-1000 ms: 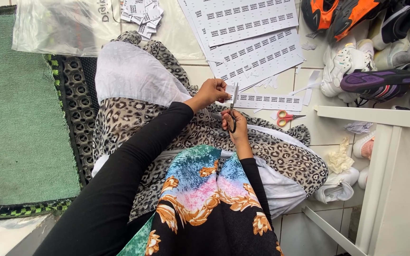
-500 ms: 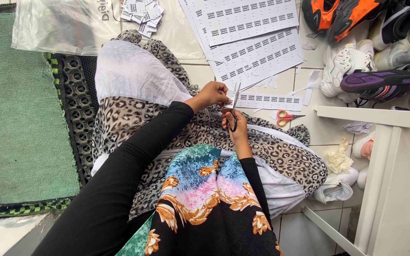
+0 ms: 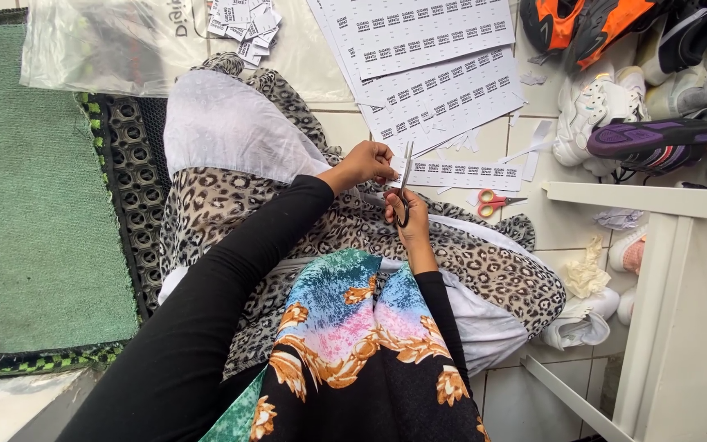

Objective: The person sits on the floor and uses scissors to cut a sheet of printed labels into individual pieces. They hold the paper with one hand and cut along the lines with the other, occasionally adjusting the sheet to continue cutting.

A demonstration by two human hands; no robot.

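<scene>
Right now the person sits on the tiled floor (image 3: pixel 562 221), legs out under a leopard-print cloth (image 3: pixel 231 205), so the lap serves as the work surface. Left hand (image 3: pixel 367 163), fingers pressed together, pinches the near end of a printed label strip (image 3: pixel 464 173) to keep it taut and level. Right hand (image 3: pixel 409 214) has fingers through the loops of dark-handled scissors (image 3: pixel 403 187), blades pointing to 12 o'clock and parted around the strip's left end, just beside the left fingertips; whether they have bitten the paper I cannot tell. Strip runs out toward 3 o'clock from the hands, its far end lying on the tiles.

At 12 o'clock from the hands lie 2 or more uncut label sheets (image 3: pixel 431 57), overlapped, near enough to pull from. Small pile of cut labels (image 3: pixel 243 23) sits at 11 o'clock on a clear plastic bag (image 3: pixel 108 45), apart from the uncut stock, likely to keep done pieces separate. Spare red-handled scissors (image 3: pixel 494 201) lie on the tiles at 3 o'clock. Heap of shoes (image 3: pixel 640 90) at 2 o'clock, white frame (image 3: pixel 656 245) at 4 o'clock, green mat (image 3: pixel 34 188) at 9 o'clock
</scene>
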